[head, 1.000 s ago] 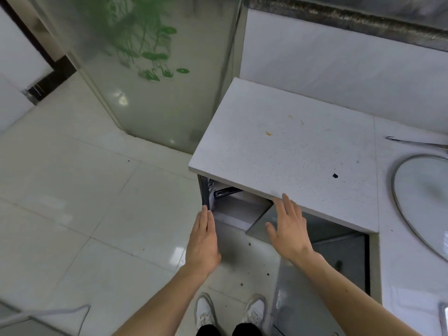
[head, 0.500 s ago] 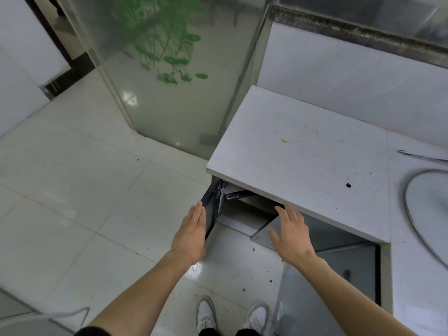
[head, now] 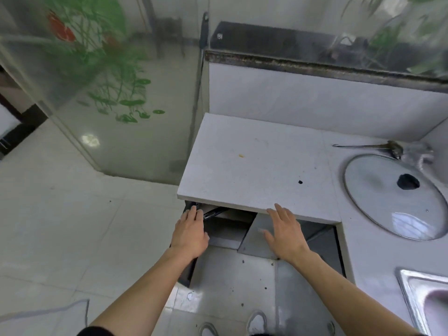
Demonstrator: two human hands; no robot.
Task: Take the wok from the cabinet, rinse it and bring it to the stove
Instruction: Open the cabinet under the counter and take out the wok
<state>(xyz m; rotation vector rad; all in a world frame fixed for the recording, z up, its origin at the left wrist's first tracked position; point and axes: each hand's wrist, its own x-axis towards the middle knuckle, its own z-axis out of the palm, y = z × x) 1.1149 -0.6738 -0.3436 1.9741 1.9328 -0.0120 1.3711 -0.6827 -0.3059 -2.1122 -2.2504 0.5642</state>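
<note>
Under the white countertop (head: 254, 166) the cabinet stands open. Its left door (head: 188, 272) is swung out edge-on and its grey right door (head: 257, 236) is angled outward. My left hand (head: 190, 232) lies flat against the top of the left door, fingers together. My right hand (head: 284, 232) hovers with spread fingers over the right door, just below the counter's front edge. A dark metal handle-like piece (head: 213, 214) shows inside the opening near my left fingertips. The wok itself is not visible.
A large glass lid (head: 392, 197) with a black knob lies on the counter at right, a metal utensil (head: 363, 146) behind it. A steel sink corner (head: 426, 301) is at the lower right. A frosted glass partition (head: 101, 93) stands left. White floor tiles (head: 60, 226) spread left.
The view has risen and pulled back, showing more counter, the lid and the sink. Both hands stay at the cabinet opening; the left hand has moved onto the left door's top.
</note>
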